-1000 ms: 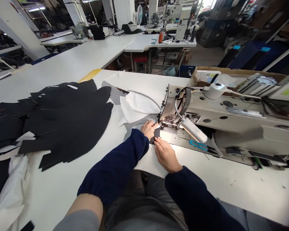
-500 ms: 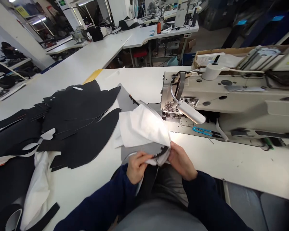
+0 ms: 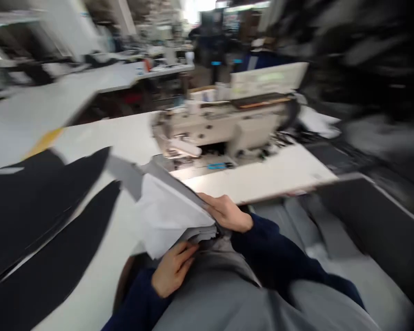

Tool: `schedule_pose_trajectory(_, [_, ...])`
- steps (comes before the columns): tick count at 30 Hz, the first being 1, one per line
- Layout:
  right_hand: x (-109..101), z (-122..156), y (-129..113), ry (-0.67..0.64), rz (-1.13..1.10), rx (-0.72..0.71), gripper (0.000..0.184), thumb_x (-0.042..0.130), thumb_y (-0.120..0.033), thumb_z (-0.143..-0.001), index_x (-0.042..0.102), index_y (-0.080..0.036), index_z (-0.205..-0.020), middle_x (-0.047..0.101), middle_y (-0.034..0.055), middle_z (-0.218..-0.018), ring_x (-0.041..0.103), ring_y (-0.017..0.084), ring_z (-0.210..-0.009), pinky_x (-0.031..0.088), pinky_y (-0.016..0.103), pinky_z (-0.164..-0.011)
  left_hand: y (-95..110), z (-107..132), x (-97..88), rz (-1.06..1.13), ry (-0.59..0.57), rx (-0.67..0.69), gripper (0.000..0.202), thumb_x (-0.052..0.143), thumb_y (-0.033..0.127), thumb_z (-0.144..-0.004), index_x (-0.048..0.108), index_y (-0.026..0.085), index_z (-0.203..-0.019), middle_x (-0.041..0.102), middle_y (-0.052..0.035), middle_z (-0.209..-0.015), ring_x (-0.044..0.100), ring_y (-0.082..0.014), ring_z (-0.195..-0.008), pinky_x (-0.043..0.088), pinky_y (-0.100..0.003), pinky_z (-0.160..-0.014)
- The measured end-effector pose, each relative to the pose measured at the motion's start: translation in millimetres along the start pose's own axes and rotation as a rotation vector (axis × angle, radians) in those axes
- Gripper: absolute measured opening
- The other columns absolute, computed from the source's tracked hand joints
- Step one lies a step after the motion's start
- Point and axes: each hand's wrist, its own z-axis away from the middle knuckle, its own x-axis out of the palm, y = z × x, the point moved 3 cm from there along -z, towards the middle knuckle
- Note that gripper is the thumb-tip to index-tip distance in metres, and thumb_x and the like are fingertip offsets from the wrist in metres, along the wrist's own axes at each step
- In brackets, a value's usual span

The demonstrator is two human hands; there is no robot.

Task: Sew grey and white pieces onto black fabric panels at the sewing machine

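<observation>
A white and grey fabric piece (image 3: 172, 207) is held in front of my body, tilted, over the table's near edge. My right hand (image 3: 227, 212) grips its right edge, with the thumb side along the grey border. At the lower edge, my left hand (image 3: 175, 269) has its fingers closed on the fabric, palm turned inward. Folded grey layers show between the hands. Beyond the fabric stands a sewing machine (image 3: 221, 128), slightly blurred, with blue-handled thread snips (image 3: 216, 165) lying on its bed.
Dark fabric panels (image 3: 69, 248) are spread over the white table (image 3: 113, 138) on the left. A yellow strip (image 3: 44, 141) marks the table's far left. To my right is a dark-sided bin (image 3: 376, 211) beside grey fabric. Other worktables stand behind.
The view has swung to the right, bringing the bin and the machine's far end into sight. The fabric has tilted and drawn nearer my body, still in both hands.
</observation>
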Motion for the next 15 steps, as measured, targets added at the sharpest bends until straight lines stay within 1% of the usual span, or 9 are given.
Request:
schedule_pose_trajectory(1, [-16, 17, 5, 0.038, -0.027, 0.021, 0.055, 0.033, -0.048, -0.093, 0.051, -0.015, -0.132, 0.070, 0.0061, -0.085, 0.062, 0.018, -0.070, 0.049, 0.027, -0.072, 1, 2, 9.1, -0.020, -0.069, 0.014, 0.038, 0.035, 0.027, -0.094, 0.060, 0.027, -0.123, 0.063, -0.0073, -0.108, 0.061, -0.0195, -0.099, 0.052, -0.033, -0.089])
schedule_pose_trajectory(3, [-53, 66, 25, 0.190, -0.125, 0.131, 0.054, 0.042, -0.052, -0.089, 0.060, -0.014, -0.123, 0.070, 0.0066, -0.094, 0.064, 0.019, -0.081, 0.049, 0.028, -0.077, 1, 2, 27.5, -0.054, -0.230, 0.084, 0.040, 0.033, 0.029, -0.094, 0.059, 0.032, -0.124, 0.064, -0.0058, -0.108, 0.062, -0.0201, -0.099, 0.053, -0.033, -0.089])
schedule_pose_trajectory(4, [-71, 98, 37, 0.298, -0.180, 0.214, 0.054, 0.048, -0.053, -0.086, 0.064, -0.013, -0.118, 0.070, 0.0063, -0.097, 0.063, 0.020, -0.085, 0.049, 0.029, -0.078, 1, -1, 35.9, -0.069, -0.307, 0.132, 0.040, 0.033, 0.030, -0.094, 0.059, 0.033, -0.124, 0.064, -0.0051, -0.108, 0.063, -0.0200, -0.098, 0.054, -0.033, -0.089])
schedule_pose_trajectory(6, [-98, 179, 61, 0.555, -0.275, 0.419, 0.052, 0.059, -0.054, -0.077, 0.069, -0.013, -0.107, 0.070, 0.0054, -0.094, 0.063, 0.022, -0.084, 0.050, 0.031, -0.076, 4, -8, 48.9, -0.102, -0.421, 0.219, 0.040, 0.033, 0.030, -0.093, 0.059, 0.033, -0.124, 0.065, -0.0046, -0.107, 0.064, -0.0192, -0.097, 0.055, -0.030, -0.087])
schedule_pose_trajectory(8, [-108, 271, 80, 0.801, -0.344, 0.641, 0.053, 0.067, -0.053, -0.070, 0.070, -0.013, -0.103, 0.071, 0.0058, -0.090, 0.064, 0.022, -0.076, 0.051, 0.031, -0.069, 10, -16, 55.2, -0.147, -0.463, 0.263, 0.039, 0.033, 0.029, -0.094, 0.061, 0.030, -0.121, 0.065, -0.0055, -0.105, 0.064, -0.0181, -0.094, 0.055, -0.028, -0.085])
schedule_pose_trajectory(10, [-104, 358, 95, 0.937, -0.380, 0.823, 0.055, 0.068, -0.054, -0.067, 0.070, -0.013, -0.105, 0.071, 0.0088, -0.088, 0.065, 0.023, -0.070, 0.051, 0.031, -0.061, 15, -24, 55.7, -0.193, -0.470, 0.271, 0.039, 0.032, 0.029, -0.094, 0.062, 0.026, -0.119, 0.064, -0.0065, -0.103, 0.064, -0.0173, -0.092, 0.054, -0.027, -0.082])
schedule_pose_trajectory(11, [-101, 397, 101, 0.977, -0.345, 0.891, 0.056, 0.067, -0.054, -0.068, 0.069, -0.013, -0.106, 0.071, 0.0109, -0.087, 0.065, 0.024, -0.068, 0.050, 0.032, -0.058, 15, -28, 54.6, -0.214, -0.472, 0.268, 0.039, 0.031, 0.029, -0.095, 0.062, 0.024, -0.118, 0.064, -0.0069, -0.102, 0.063, -0.0170, -0.091, 0.054, -0.027, -0.081])
schedule_pose_trajectory(13, [-101, 459, 104, 1.008, -0.050, 0.945, 0.053, 0.057, -0.058, -0.076, 0.071, -0.013, -0.102, 0.070, 0.0128, -0.079, 0.066, 0.025, -0.064, 0.049, 0.033, -0.056, 11, -33, 51.4, -0.248, -0.477, 0.248, 0.039, 0.031, 0.029, -0.095, 0.062, 0.022, -0.119, 0.063, -0.0073, -0.103, 0.062, -0.0168, -0.090, 0.053, -0.027, -0.081])
schedule_pose_trajectory(15, [-108, 501, 96, 1.019, 0.103, 0.947, 0.054, 0.054, -0.064, -0.075, 0.073, -0.013, -0.077, 0.065, 0.0123, -0.060, 0.062, 0.024, -0.050, 0.045, 0.034, -0.049, 4, -34, 48.1, -0.273, -0.483, 0.213, 0.040, 0.031, 0.028, -0.095, 0.061, 0.021, -0.120, 0.062, -0.0075, -0.105, 0.062, -0.0168, -0.091, 0.052, -0.027, -0.082])
